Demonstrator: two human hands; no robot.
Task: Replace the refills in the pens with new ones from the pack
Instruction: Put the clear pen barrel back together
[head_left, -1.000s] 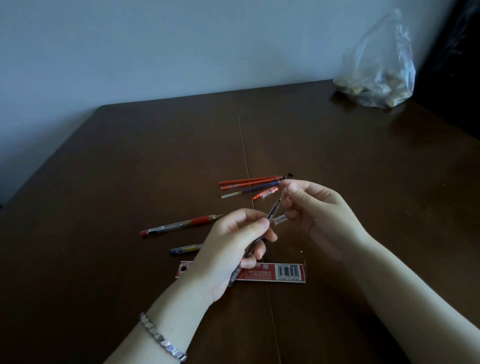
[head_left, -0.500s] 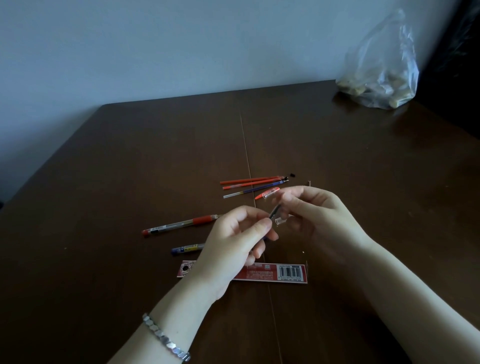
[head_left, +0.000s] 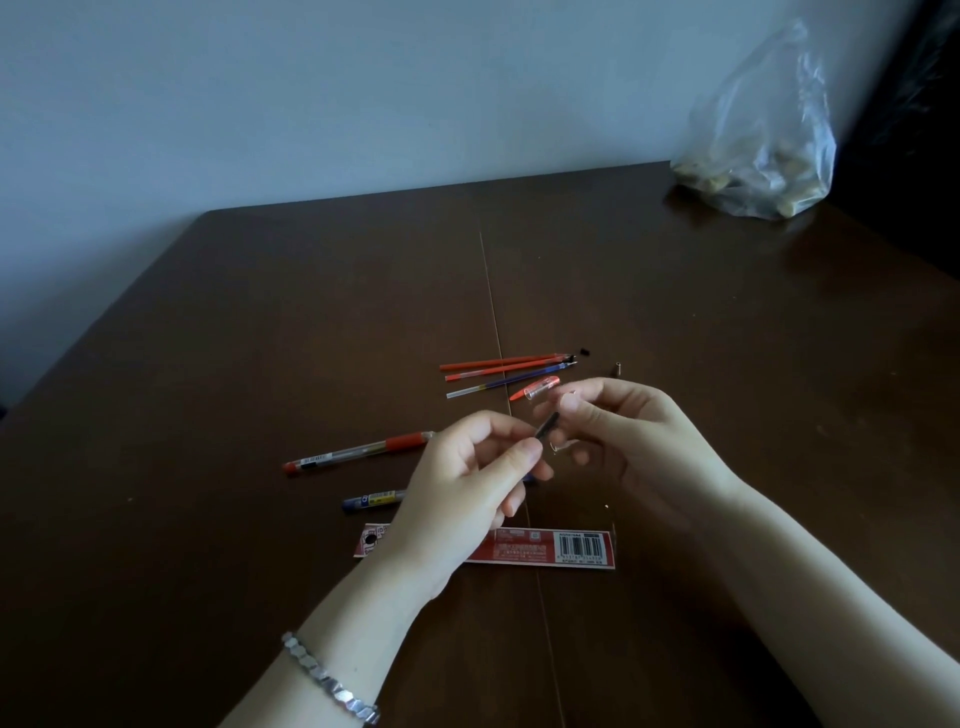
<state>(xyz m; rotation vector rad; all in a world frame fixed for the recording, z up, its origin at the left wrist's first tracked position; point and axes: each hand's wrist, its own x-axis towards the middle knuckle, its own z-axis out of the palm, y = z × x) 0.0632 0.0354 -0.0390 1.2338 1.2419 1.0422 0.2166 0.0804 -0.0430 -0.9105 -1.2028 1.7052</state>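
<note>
My left hand (head_left: 475, 486) grips the dark pen barrel (head_left: 545, 426) between thumb and forefinger, its upper end angled up toward my right hand (head_left: 631, 439). A second ago more of that barrel stood clear between my hands; now only a short dark stretch shows, so my hands have closed in on each other. Right hand is curled, fingertips (head_left: 571, 402) pinched at the barrel's end with a small clear piece (head_left: 560, 446) just under them; whether that is the tip cone or a cap I cannot tell, and the refill inside is hidden. My read: I am seating or screwing the end piece, so this pen is near done. Taking the red refill pack (head_left: 550, 548) as landmark: both hands hover just beyond it, my left wrist crossing its left part. The blue pen (head_left: 374, 501) lies just beyond the pack's left end, partly under my left hand; the red pen (head_left: 358, 452) farther beyond that. The loose refills (head_left: 506, 371), red and blue, lie well beyond the pack, with a red cap (head_left: 537, 388) touching their near side and two tiny bits (head_left: 618, 369) beside them. Those pens on the table (head_left: 208, 364) have not shifted. A plastic bag (head_left: 761, 150) sits far off at the back right corner.
</note>
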